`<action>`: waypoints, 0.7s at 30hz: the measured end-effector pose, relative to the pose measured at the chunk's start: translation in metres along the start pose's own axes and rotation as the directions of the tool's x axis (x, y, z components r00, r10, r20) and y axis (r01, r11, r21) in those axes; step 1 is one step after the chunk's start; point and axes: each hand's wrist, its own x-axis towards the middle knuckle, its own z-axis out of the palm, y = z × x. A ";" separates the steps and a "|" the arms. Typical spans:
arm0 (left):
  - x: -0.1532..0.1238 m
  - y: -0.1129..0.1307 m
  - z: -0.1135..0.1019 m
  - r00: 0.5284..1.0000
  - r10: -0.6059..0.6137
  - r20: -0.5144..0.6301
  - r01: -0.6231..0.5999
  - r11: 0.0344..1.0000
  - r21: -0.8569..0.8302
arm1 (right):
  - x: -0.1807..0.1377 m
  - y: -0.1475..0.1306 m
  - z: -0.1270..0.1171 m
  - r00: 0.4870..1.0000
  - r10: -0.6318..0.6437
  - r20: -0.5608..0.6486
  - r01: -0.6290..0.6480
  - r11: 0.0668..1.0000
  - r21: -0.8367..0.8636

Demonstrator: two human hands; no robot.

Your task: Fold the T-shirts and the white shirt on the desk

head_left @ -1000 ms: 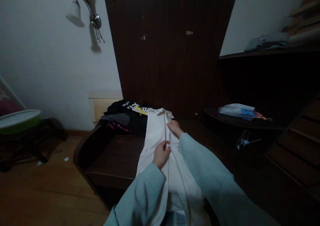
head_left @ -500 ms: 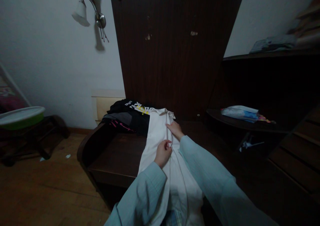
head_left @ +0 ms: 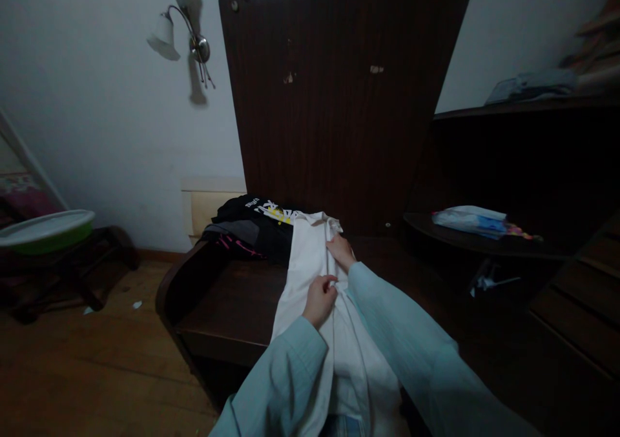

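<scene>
A long white garment [head_left: 310, 256] lies lengthwise over the dark bench and runs down toward my lap; its exact kind is not clear. My left hand [head_left: 320, 300] pinches a fold of it near the middle, thumb and forefinger together. Farther up, my right hand [head_left: 341, 252] has its fingers closed on the right edge of the fabric, partly hidden by the folds. Beyond, at the garment's left, black printed clothes [head_left: 261, 221] are heaped on the bench.
The dark wooden bench [head_left: 237, 301] has a curved left end and a tall back panel [head_left: 334, 133]. At right, a low shelf carries a plastic packet [head_left: 469, 221]. A green and white basin [head_left: 53, 233] rests on a stool at left. A lamp [head_left: 165, 37] hangs on the wall.
The view has shifted slightly, so everything sits a little lower and to the right. My left hand now pinches a bit of white fabric that shows at its fingertips. The right hand stays at the edge.
</scene>
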 end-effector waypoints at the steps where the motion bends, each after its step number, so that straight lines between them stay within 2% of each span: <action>1: 0.000 0.000 0.000 1.000 -0.005 0.003 0.005 1.000 0.011 | 0.001 0.000 0.001 1.000 -0.010 0.006 0.010 1.000 -0.003; 6: 0.000 0.002 0.001 0.998 -0.056 -0.019 0.056 0.998 0.034 | 0.004 -0.001 0.002 1.000 -0.006 0.002 0.006 1.000 -0.004; 21: -0.003 0.004 0.000 0.999 -0.005 -0.035 0.007 0.999 0.054 | 0.004 0.001 0.005 0.994 0.025 -0.104 -0.016 0.996 0.084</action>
